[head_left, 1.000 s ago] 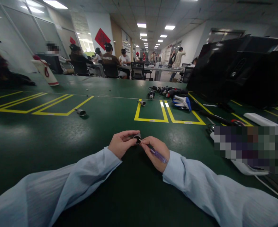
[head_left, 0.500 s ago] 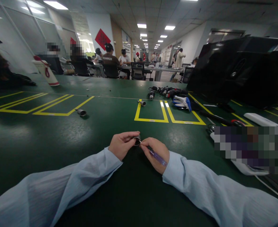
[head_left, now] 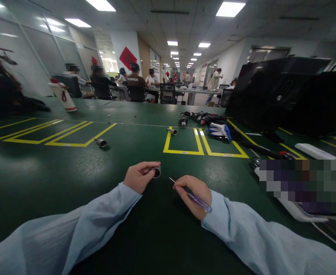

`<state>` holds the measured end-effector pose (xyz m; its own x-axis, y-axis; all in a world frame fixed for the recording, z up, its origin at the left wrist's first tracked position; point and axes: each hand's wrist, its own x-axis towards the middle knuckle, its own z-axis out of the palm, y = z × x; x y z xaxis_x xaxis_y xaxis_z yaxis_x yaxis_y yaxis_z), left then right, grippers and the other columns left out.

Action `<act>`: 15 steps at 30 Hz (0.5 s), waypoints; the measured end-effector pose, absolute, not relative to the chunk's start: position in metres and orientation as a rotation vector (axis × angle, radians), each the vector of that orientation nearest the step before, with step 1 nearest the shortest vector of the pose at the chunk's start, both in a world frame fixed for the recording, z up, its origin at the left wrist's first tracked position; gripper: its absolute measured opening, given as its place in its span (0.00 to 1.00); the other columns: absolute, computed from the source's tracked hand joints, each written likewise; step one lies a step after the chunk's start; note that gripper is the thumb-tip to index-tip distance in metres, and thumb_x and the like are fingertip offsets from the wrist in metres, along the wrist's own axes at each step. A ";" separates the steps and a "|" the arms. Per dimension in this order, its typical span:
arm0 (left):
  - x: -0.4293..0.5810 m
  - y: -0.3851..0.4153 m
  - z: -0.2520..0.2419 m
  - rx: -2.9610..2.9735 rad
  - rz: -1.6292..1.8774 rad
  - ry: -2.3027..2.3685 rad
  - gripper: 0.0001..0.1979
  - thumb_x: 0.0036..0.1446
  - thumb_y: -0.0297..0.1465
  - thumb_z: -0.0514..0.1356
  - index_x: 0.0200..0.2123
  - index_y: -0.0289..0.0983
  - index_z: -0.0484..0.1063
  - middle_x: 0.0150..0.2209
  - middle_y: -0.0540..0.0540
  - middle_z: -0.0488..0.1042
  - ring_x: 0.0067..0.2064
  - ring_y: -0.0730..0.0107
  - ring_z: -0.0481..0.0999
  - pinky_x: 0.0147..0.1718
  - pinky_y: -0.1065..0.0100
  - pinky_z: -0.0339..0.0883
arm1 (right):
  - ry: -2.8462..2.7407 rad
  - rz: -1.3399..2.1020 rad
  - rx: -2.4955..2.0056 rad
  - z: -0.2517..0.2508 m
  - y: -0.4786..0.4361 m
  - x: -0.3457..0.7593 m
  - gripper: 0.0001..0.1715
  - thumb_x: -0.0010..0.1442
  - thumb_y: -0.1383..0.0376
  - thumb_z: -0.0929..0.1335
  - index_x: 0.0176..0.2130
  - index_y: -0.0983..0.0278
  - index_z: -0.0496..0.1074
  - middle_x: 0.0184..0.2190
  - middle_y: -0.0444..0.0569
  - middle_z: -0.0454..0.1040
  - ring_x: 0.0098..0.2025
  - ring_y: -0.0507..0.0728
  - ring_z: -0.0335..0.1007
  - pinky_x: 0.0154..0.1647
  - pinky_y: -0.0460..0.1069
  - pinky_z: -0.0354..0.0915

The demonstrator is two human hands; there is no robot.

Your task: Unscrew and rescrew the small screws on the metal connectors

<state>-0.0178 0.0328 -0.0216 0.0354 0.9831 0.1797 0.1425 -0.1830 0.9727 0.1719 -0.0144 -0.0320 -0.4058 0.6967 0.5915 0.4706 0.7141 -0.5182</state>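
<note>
Between thumb and fingers, my left hand (head_left: 139, 177) grips a small metal cylinder (head_left: 157, 172), its hollow end facing right toward me. My right hand (head_left: 193, 193) is closed round a screwdriver (head_left: 200, 203) with a clear purple handle; its thin shaft points up and left. The screwdriver tip is apart from the cylinder, a short gap to its right. Farther left on the green table lies a metal cup-shaped part (head_left: 101, 143) with a thin stem. A similar stemmed part (head_left: 172, 131) rests at a yellow-taped rectangle ahead.
Ahead on the right are a blue-and-white glove (head_left: 220, 130) and a heap of black cables and tools (head_left: 199, 117). Large black monitors (head_left: 259, 95) stand at the right. A white paper cup (head_left: 64, 95) is at the far left. People sit at desks beyond.
The screwdriver tip has come out of the cylinder's hollow end. My hands have moved apart, the left with the cylinder to the left, the right slightly right and down. The camera view has tilted up.
</note>
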 end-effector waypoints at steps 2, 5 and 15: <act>-0.040 0.041 -0.018 1.522 1.361 1.301 0.11 0.41 0.30 0.60 0.31 0.33 0.73 0.35 0.42 0.76 0.31 0.64 0.76 0.37 0.62 0.70 | -2.150 0.333 -0.861 -0.033 -0.013 0.186 0.07 0.56 0.69 0.60 0.33 0.63 0.67 0.29 0.48 0.72 0.31 0.52 0.68 0.34 0.47 0.65; -0.082 0.055 -0.008 1.627 1.556 1.514 0.11 0.42 0.31 0.60 0.32 0.34 0.73 0.39 0.45 0.75 0.36 0.65 0.75 0.42 0.64 0.68 | -2.249 0.322 -0.863 -0.038 -0.011 0.215 0.09 0.57 0.68 0.60 0.35 0.63 0.68 0.31 0.49 0.73 0.33 0.53 0.69 0.36 0.48 0.66; -0.195 0.086 0.017 1.658 1.147 2.531 0.21 0.50 0.35 0.53 0.49 0.40 0.60 0.41 0.54 0.72 0.43 0.64 0.70 0.46 0.61 0.60 | -2.207 0.197 -1.069 -0.046 0.004 0.263 0.10 0.58 0.66 0.60 0.35 0.61 0.69 0.33 0.49 0.74 0.35 0.54 0.70 0.37 0.50 0.67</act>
